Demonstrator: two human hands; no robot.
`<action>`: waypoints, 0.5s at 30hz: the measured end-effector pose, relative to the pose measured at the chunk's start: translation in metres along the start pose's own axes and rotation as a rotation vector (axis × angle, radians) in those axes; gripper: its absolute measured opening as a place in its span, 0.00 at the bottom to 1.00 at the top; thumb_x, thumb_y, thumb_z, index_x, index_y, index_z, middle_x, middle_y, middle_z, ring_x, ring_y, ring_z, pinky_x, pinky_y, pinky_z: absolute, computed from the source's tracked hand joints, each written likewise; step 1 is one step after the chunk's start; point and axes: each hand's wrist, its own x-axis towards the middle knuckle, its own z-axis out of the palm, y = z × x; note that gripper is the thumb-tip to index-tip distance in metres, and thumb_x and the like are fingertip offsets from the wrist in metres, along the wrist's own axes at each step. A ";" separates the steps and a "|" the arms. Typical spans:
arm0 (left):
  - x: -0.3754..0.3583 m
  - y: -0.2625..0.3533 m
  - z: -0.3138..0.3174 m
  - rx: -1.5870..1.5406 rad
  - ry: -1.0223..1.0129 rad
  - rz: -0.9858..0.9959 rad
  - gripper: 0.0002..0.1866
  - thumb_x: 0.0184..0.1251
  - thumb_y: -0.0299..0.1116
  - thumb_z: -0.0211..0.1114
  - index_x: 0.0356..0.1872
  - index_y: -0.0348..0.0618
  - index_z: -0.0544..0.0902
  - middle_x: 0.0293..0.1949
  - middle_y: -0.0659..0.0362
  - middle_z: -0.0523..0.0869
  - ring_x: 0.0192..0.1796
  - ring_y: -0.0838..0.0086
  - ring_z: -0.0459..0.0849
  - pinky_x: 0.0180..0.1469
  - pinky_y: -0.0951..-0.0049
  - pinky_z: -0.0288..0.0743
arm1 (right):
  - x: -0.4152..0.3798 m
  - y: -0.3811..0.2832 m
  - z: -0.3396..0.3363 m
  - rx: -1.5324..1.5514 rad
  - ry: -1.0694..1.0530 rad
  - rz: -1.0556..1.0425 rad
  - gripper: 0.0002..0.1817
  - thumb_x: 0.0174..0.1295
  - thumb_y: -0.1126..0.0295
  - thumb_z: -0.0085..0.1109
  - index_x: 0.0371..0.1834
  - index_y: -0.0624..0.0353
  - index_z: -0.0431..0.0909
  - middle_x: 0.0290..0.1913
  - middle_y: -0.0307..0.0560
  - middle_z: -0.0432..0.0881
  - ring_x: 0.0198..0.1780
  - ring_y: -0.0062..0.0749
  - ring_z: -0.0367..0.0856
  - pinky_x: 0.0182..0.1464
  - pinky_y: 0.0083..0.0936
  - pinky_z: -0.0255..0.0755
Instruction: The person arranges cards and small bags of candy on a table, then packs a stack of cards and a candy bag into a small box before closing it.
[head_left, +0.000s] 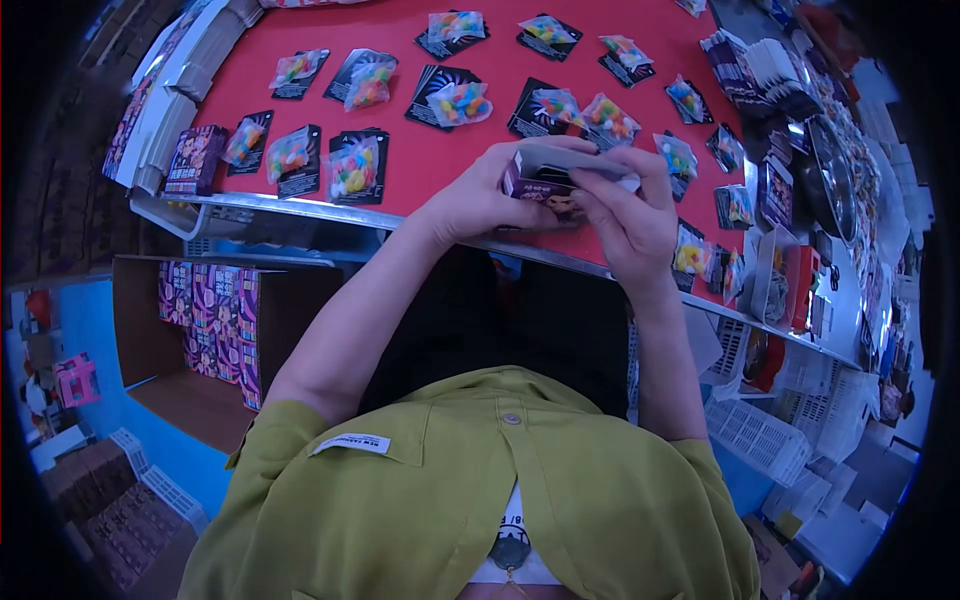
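Note:
My left hand (490, 195) wraps around a small purple printed card box (538, 188), held just above the table's near edge. The box's upper end is open, with a pale flap raised. My right hand (638, 220) has its fingers bent at that open end, gripping the flap side; its fingertips partly hide the opening. Right behind the box lie a clear bag of colourful sweets (610, 120) and a stack of black cards with a bag (540, 105) on top. What is inside the box is mostly hidden.
Several card stacks topped with sweet bags (352, 168) spread across the red table (420, 165). A finished-looking purple box (195, 160) stands at the left edge. Below left, an open carton (180, 400) holds purple boxes. A white bin (770, 280) sits at right.

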 end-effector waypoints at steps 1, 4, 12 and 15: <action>-0.002 -0.006 0.000 -0.006 -0.007 0.000 0.39 0.44 0.25 0.70 0.63 0.38 0.68 0.54 0.52 0.78 0.55 0.67 0.79 0.57 0.67 0.75 | -0.011 0.006 0.001 -0.015 -0.027 0.090 0.12 0.54 0.78 0.64 0.43 0.62 0.83 0.48 0.48 0.74 0.50 0.35 0.76 0.52 0.29 0.70; -0.014 -0.017 0.003 0.001 0.100 0.101 0.32 0.53 0.27 0.66 0.63 0.39 0.70 0.51 0.55 0.80 0.56 0.72 0.77 0.61 0.69 0.70 | -0.021 0.012 0.003 -0.090 0.024 0.083 0.13 0.53 0.78 0.65 0.43 0.63 0.82 0.47 0.48 0.74 0.47 0.34 0.77 0.47 0.23 0.72; -0.022 -0.002 0.031 -0.311 0.460 -0.041 0.17 0.63 0.26 0.49 0.49 0.31 0.80 0.44 0.53 0.83 0.48 0.73 0.81 0.53 0.72 0.73 | -0.021 0.003 0.002 -0.054 -0.028 0.039 0.12 0.53 0.77 0.65 0.42 0.61 0.82 0.46 0.49 0.74 0.43 0.37 0.79 0.40 0.26 0.76; -0.017 0.004 0.035 -0.255 0.508 -0.092 0.17 0.59 0.23 0.47 0.45 0.31 0.81 0.43 0.52 0.84 0.47 0.70 0.81 0.53 0.70 0.74 | -0.019 -0.001 -0.005 0.034 -0.057 0.057 0.12 0.57 0.76 0.61 0.46 0.62 0.80 0.48 0.50 0.73 0.47 0.36 0.77 0.47 0.27 0.73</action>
